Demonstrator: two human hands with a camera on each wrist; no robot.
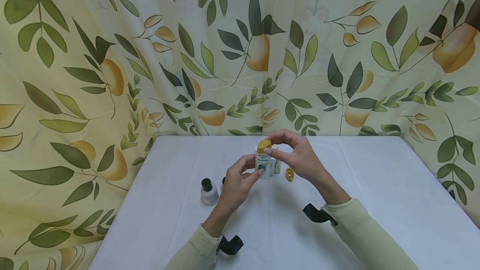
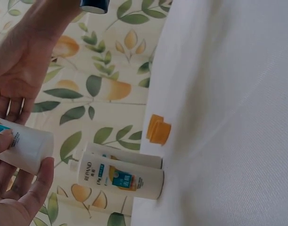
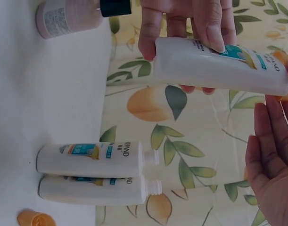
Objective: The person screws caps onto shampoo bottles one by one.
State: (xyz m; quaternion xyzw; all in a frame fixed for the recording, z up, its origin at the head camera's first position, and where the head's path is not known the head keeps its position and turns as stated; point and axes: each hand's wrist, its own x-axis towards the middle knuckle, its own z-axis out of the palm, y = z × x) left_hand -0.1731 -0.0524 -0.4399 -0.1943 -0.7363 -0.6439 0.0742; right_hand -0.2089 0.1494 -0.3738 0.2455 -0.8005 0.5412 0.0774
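Note:
My left hand grips a white bottle with a blue-and-yellow label, holding it above the table. Thumb and fingers of my right hand pinch the yellow-orange cap at the bottle's top. In the right wrist view the raised bottle lies across the picture, and its cap is partly out of frame. Two similar white bottles, a nearer one and another beside it, stand uncapped on the table with bare threaded necks. A loose orange cap lies near them.
Left of my left hand stands a pinkish bottle with a black cap; a second dark-topped one is mostly hidden behind the hand. A white cloth covers the table. Behind its far edge hangs a leaf-and-fruit patterned curtain.

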